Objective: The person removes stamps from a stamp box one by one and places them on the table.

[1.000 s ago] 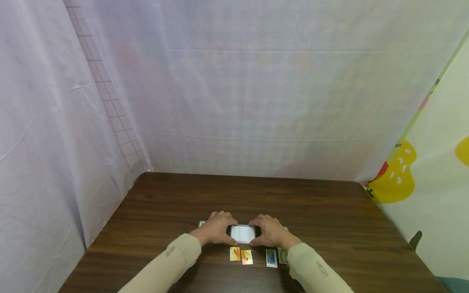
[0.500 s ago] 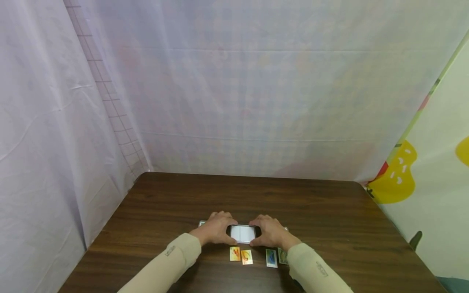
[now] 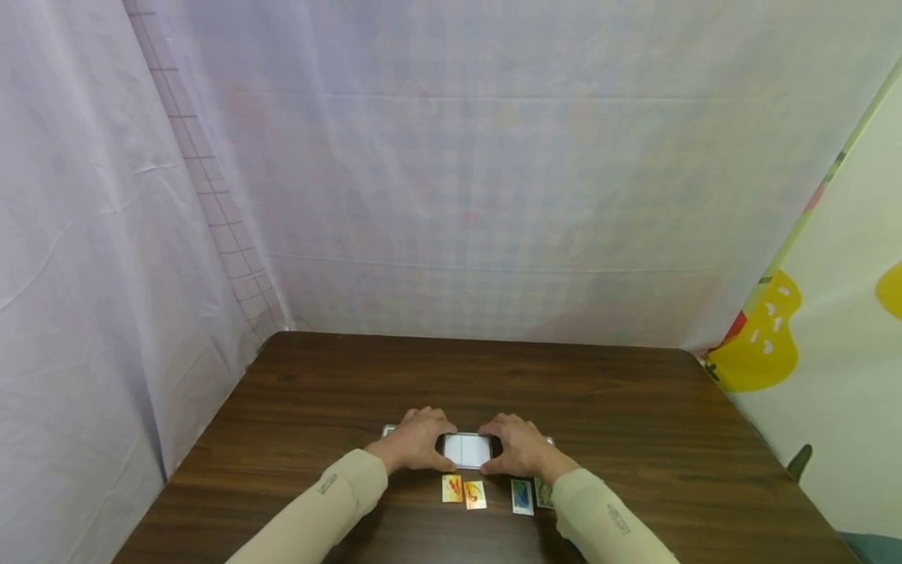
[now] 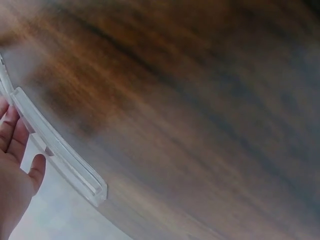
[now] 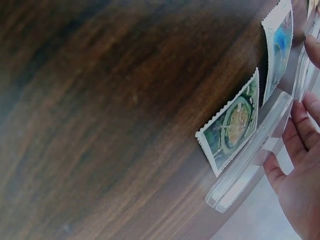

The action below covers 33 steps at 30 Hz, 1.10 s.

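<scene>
Side by side on the dark wooden table, my left hand point(image 3: 419, 440) and right hand point(image 3: 520, 446) hold a small clear flat case point(image 3: 467, 450) by its two ends. Thumbs lie on its near edge, fingers on its far edge. A second clear case point(image 4: 60, 145) lies beneath the left hand, and a third clear case point(image 5: 250, 155) beneath the right; in the head view the hands mostly hide both. Two yellow-orange stamps point(image 3: 452, 489) lie on the near side of the middle case. To their right are a blue stamp point(image 3: 522, 497) and a green stamp point(image 5: 235, 122), partly covered by the right sleeve.
The brown table point(image 3: 352, 368) stretches away to a pale curtain point(image 3: 493, 196) behind it. White cloth point(image 3: 84, 274) hangs along the left side, and a printed sheet with yellow shapes point(image 3: 761, 345) hangs at the right.
</scene>
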{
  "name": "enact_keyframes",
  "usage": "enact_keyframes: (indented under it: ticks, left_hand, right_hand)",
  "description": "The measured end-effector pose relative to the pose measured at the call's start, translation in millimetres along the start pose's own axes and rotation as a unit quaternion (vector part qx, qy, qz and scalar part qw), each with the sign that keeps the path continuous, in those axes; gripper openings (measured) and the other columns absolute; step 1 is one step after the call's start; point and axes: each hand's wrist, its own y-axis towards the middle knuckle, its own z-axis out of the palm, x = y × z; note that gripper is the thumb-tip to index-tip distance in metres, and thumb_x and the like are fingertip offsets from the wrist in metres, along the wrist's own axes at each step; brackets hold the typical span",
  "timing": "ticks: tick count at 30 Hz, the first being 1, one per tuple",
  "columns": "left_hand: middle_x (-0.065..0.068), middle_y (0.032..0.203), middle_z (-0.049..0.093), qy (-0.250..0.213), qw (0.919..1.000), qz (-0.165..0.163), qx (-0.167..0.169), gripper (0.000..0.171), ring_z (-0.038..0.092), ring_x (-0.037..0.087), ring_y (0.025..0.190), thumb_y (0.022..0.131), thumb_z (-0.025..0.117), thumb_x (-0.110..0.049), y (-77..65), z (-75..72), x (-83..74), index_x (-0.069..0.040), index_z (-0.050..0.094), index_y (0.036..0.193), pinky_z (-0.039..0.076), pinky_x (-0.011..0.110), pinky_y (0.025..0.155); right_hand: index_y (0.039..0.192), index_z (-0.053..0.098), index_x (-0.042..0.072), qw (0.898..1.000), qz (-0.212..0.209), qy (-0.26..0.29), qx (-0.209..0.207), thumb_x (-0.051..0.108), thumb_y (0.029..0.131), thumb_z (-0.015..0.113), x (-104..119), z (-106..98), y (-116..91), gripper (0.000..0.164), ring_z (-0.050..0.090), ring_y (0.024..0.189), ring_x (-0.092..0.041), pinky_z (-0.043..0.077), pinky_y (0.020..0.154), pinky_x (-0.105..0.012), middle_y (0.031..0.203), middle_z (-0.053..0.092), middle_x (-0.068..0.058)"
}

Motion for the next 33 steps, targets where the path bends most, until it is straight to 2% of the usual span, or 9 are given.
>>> enact_keyframes:
  ticks: [9,24,33]
  left_hand:
    - [-0.002,0.116,0.060,0.024,0.9997,0.005,0.008,0.060,0.052,0.016,0.107,0.079,0.077,-0.050,2.1,2.0,0.3,-0.014,0.067,0.126,0.038,0.041,0.098]
    - [-0.002,0.117,0.060,0.016,0.9999,0.004,0.005,0.064,0.052,0.016,0.108,0.078,0.078,-0.049,1.0,0.3,0.2,-0.013,0.065,0.129,0.038,0.042,0.099]
    - [-0.001,0.116,0.060,0.002,1.0000,0.002,0.001,0.066,0.052,0.016,0.106,0.077,0.078,-0.052,-0.6,-3.7,-0.3,-0.014,0.065,0.129,0.039,0.040,0.095]
  right_hand:
    - [0.122,0.067,0.008,1.000,-0.008,0.003,-0.004,0.036,0.074,0.086,-1.7,2.0,-0.6,0.059,0.055,0.112,-0.031,0.039,0.096,-0.058,0.117,0.061,-0.009]
    - [0.123,0.066,0.007,1.000,-0.014,0.002,-0.006,0.036,0.073,0.086,0.7,0.4,-1.8,0.061,0.056,0.109,-0.031,0.040,0.095,-0.059,0.116,0.061,-0.009]
    - [0.126,0.064,0.005,1.000,-0.008,0.003,-0.003,0.037,0.073,0.086,0.1,0.2,-2.4,0.066,0.055,0.110,-0.032,0.039,0.096,-0.060,0.117,0.060,-0.011]
